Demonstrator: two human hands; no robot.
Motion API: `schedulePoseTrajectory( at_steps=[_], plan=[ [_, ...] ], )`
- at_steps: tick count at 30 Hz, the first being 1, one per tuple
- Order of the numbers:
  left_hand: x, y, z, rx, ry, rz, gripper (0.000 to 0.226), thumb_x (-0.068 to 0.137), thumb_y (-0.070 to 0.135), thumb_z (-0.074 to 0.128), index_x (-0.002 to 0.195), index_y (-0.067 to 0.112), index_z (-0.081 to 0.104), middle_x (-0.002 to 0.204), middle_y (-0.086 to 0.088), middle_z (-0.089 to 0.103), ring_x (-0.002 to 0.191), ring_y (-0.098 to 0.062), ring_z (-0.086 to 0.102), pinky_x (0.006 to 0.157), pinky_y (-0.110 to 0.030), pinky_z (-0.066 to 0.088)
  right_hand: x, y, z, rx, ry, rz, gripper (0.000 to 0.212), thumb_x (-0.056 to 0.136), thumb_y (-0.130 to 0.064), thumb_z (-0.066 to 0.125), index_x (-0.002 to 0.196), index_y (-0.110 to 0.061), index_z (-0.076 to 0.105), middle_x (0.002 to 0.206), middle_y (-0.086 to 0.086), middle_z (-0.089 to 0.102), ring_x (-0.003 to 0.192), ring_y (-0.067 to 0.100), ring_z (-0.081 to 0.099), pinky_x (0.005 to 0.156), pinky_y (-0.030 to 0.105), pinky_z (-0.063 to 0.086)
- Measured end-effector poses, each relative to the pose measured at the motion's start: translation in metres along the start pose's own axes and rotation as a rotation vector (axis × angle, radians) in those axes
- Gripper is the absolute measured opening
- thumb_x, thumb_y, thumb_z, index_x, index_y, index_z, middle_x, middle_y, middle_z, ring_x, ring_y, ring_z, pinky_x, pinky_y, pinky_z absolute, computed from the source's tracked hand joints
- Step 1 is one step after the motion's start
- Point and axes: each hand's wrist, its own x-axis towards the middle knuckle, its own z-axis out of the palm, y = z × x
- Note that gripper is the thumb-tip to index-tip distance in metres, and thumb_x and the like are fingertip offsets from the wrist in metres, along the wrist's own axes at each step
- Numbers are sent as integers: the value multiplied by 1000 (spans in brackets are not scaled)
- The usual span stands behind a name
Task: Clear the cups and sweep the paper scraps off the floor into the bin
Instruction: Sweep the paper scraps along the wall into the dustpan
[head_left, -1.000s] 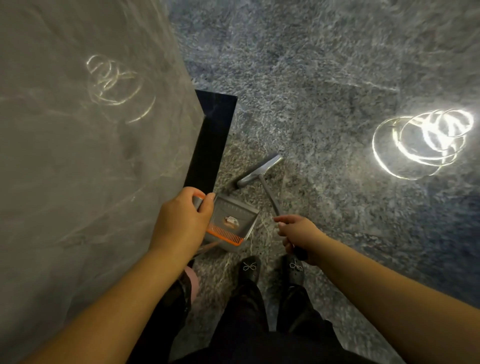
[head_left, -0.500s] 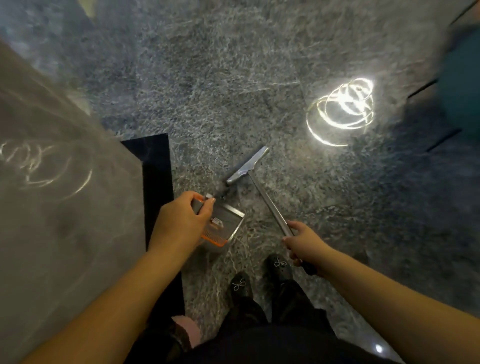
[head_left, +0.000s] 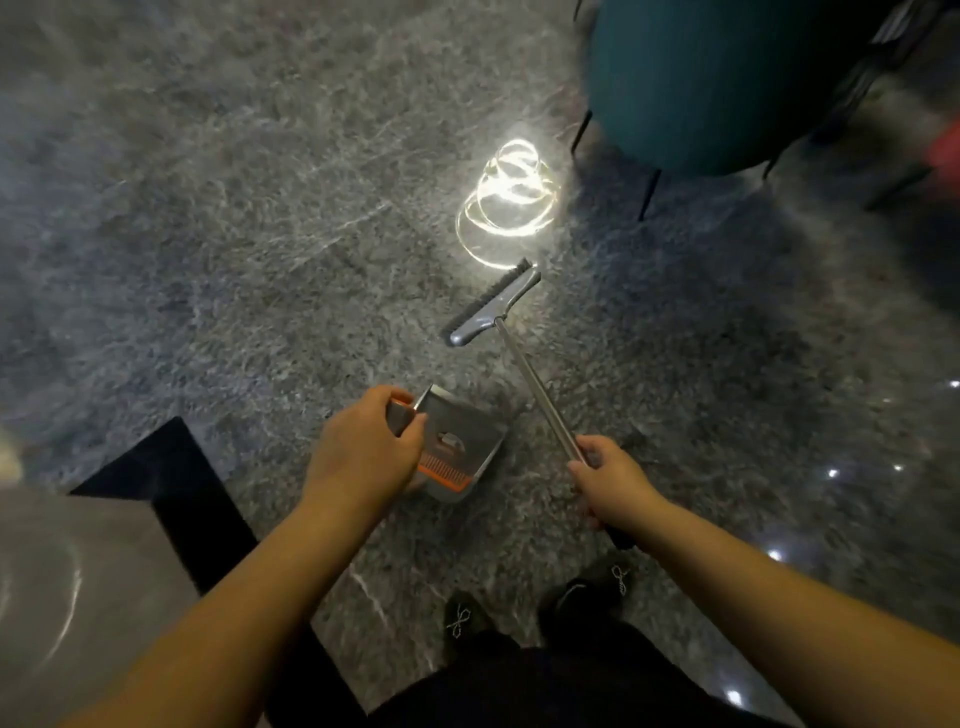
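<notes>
My left hand (head_left: 363, 452) grips the top of a grey dustpan (head_left: 462, 447) with an orange comb edge, held just above the floor. A small pale scrap lies inside the pan. My right hand (head_left: 608, 473) grips the metal handle of a grey broom (head_left: 493, 306). The broom's head rests on the floor ahead of the dustpan, bristles pointing away from me. No cups or bin are in view.
A grey marble table top (head_left: 78, 597) on a black base (head_left: 166, 483) stands at my left. A teal chair (head_left: 701, 83) on thin black legs is at the far right. Ceiling lights glare off the polished grey floor (head_left: 208, 234). My black shoes (head_left: 587, 592) are below.
The view has swung right and away from the table, which has slid to the lower left. The teal chair has come into view. Both hands keep their grips; the broom head reaches farther forward.
</notes>
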Motion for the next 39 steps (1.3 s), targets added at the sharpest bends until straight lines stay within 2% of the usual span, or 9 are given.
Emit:
schedulePoseTrajectory(
  at_steps=[8, 13, 20, 22, 25, 29, 33, 35, 39],
  plan=[
    [22, 114, 60, 44, -110, 201, 24, 92, 32, 63, 113, 19, 62, 103, -9, 68, 94, -29, 62, 79, -39, 51, 10, 53, -105, 139, 138, 74, 48, 97, -22, 51, 143, -18, 36, 105, 5, 54, 68, 19, 55, 55, 28, 44],
    [29, 189, 98, 85, -142, 329, 27, 93, 27, 63, 117, 15, 63, 104, -12, 70, 97, -32, 62, 70, -31, 38, 8, 93, -164, 228, 228, 130, 49, 97, -19, 51, 144, -18, 36, 117, 11, 56, 67, 18, 53, 55, 27, 42],
    [33, 279, 155, 147, -248, 481, 25, 93, 28, 63, 114, 15, 63, 101, -13, 70, 94, -33, 62, 69, -33, 40, 1, 151, -241, 276, 308, 216, 48, 98, -18, 49, 144, -18, 33, 106, 7, 52, 62, 17, 49, 50, 24, 38],
    [35, 298, 167, 163, -268, 505, 25, 94, 28, 63, 115, 15, 63, 103, -13, 70, 95, -33, 62, 72, -33, 43, -2, 167, -256, 266, 323, 244, 49, 98, -19, 49, 145, -18, 33, 115, 7, 53, 66, 16, 52, 54, 25, 40],
    [39, 321, 181, 180, -288, 546, 23, 93, 27, 63, 112, 14, 63, 101, -13, 69, 93, -33, 62, 72, -34, 45, -10, 188, -271, 248, 361, 275, 49, 98, -18, 50, 144, -17, 34, 127, 8, 52, 72, 14, 54, 54, 24, 40],
    [41, 351, 197, 230, -339, 624, 20, 94, 28, 62, 108, 14, 64, 96, -9, 68, 86, -29, 60, 73, -39, 49, -16, 212, -279, 214, 389, 336, 46, 95, -20, 54, 140, -18, 41, 110, 5, 57, 75, 15, 54, 53, 21, 37],
    [46, 374, 214, 304, -397, 680, 21, 96, 30, 59, 105, 12, 62, 86, -3, 62, 76, -24, 54, 69, -40, 48, -14, 229, -280, 122, 347, 417, 48, 94, -24, 54, 140, -20, 42, 130, 6, 55, 101, 22, 56, 78, 26, 45],
    [49, 383, 220, 329, -425, 703, 21, 97, 31, 58, 105, 12, 61, 93, -5, 65, 80, -25, 56, 70, -40, 49, -11, 233, -278, 79, 324, 446, 47, 94, -24, 54, 139, -20, 43, 133, 7, 54, 111, 25, 56, 89, 29, 47],
    [60, 397, 225, 344, -492, 740, 19, 97, 29, 59, 107, 14, 62, 96, -5, 66, 82, -24, 57, 70, -37, 47, -5, 236, -270, 67, 257, 503, 33, 95, -22, 51, 128, -20, 51, 120, 8, 59, 99, 25, 59, 79, 27, 49]
  ],
)
